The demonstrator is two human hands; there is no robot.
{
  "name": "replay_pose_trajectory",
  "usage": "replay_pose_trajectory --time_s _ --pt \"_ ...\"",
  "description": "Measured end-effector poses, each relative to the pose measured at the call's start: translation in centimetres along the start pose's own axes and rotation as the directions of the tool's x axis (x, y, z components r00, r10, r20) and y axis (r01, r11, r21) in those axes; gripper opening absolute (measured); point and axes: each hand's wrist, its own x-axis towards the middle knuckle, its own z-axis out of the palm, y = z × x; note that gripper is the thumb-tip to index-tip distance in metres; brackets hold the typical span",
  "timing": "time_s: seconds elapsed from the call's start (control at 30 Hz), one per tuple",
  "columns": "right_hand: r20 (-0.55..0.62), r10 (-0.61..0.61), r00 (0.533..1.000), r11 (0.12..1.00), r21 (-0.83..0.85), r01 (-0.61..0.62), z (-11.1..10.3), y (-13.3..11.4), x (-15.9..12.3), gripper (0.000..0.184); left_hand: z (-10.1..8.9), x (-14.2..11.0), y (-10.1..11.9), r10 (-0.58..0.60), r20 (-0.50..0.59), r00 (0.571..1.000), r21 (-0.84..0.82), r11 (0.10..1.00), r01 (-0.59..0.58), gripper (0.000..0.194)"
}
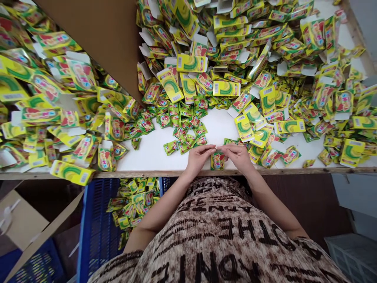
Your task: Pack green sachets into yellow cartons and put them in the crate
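At the table's front edge, a small yellow-green candy box (218, 162) stands between my hands, its printed front towards me. My left hand (199, 158) is closed in a pinch at the box's top, where a bit of white flap shows. From the other side my right hand (239, 157) pinches the same top edge, fingertips almost meeting the left ones. Just beyond my hands lie small green wrapped candies (185, 137) in a loose heap. Several flat candy boxes (244, 127) lie right of my right hand.
Large piles of boxes (235, 35) cover the back of the white table (147, 151) and its left side. A brown cardboard sheet (103, 35) rises at the left. Below the wooden edge, a blue crate (98, 220) stands beside packets, with an open carton (26, 220) farther left.
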Motion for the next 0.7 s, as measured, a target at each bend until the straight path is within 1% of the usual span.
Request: replay_pose_trajectory --time_s 0.07,0.1,0.13,0.2,0.27,0.3,0.37,0.43,0.5,0.57,0.63,0.7 --pt "-0.030 0.043 0.999 0.998 0.052 -0.042 0.1 0.2 0.1 0.026 0.1 -0.1 0.0 0.086 -0.022 0.996 0.103 0.991 -0.083 0.023" --pt "-0.045 0.074 0.996 0.994 0.080 -0.070 0.2 0.3 0.2 0.027 0.2 -0.1 -0.1 0.103 -0.018 0.995 0.127 0.987 -0.100 0.023" --pt "-0.053 0.103 0.993 0.990 0.103 -0.097 0.3 0.5 0.2 0.028 0.2 -0.1 -0.1 0.101 -0.014 0.995 0.129 0.987 -0.099 0.024" --pt "-0.052 0.144 0.988 0.982 0.130 -0.136 0.4 0.9 0.4 0.030 0.3 0.0 -0.2 0.060 -0.003 0.998 0.091 0.994 -0.060 0.029" --pt "-0.046 0.154 0.987 0.979 0.139 -0.147 0.4 1.2 0.6 0.030 0.3 0.3 -0.2 0.028 0.031 0.999 0.077 0.997 -0.030 0.033" --pt "-0.046 0.154 0.987 0.978 0.148 -0.146 0.4 1.3 0.7 0.030 0.2 0.5 -0.3 0.032 0.054 0.998 0.092 0.995 -0.037 0.033" --pt "-0.047 0.153 0.987 0.975 0.171 -0.143 0.5 1.4 0.8 0.030 0.0 0.8 -0.2 0.085 0.101 0.991 0.157 0.982 -0.100 0.028" --pt "-0.049 0.141 0.989 0.976 0.173 -0.130 0.5 1.3 0.8 0.029 -0.3 0.9 -0.2 0.178 0.146 0.973 0.229 0.951 -0.208 0.022" --pt "-0.055 0.110 0.992 0.985 0.141 -0.102 0.4 1.2 0.7 0.031 -0.7 0.9 -0.2 0.285 0.181 0.941 0.280 0.902 -0.328 0.018" --pt "-0.056 0.066 0.996 0.994 0.096 -0.061 0.2 1.2 0.6 0.032 -1.0 0.8 -0.3 0.369 0.212 0.905 0.302 0.856 -0.420 0.016" --pt "-0.049 0.001 0.999 0.999 0.036 0.001 -0.1 1.3 0.3 0.031 -1.3 0.5 -0.4 0.403 0.248 0.881 0.308 0.829 -0.466 0.019" --pt "-0.046 -0.081 0.996 0.996 -0.044 0.079 -0.3 1.5 0.0 0.027 -1.6 0.1 -0.6 0.398 0.276 0.875 0.323 0.819 -0.474 0.024"
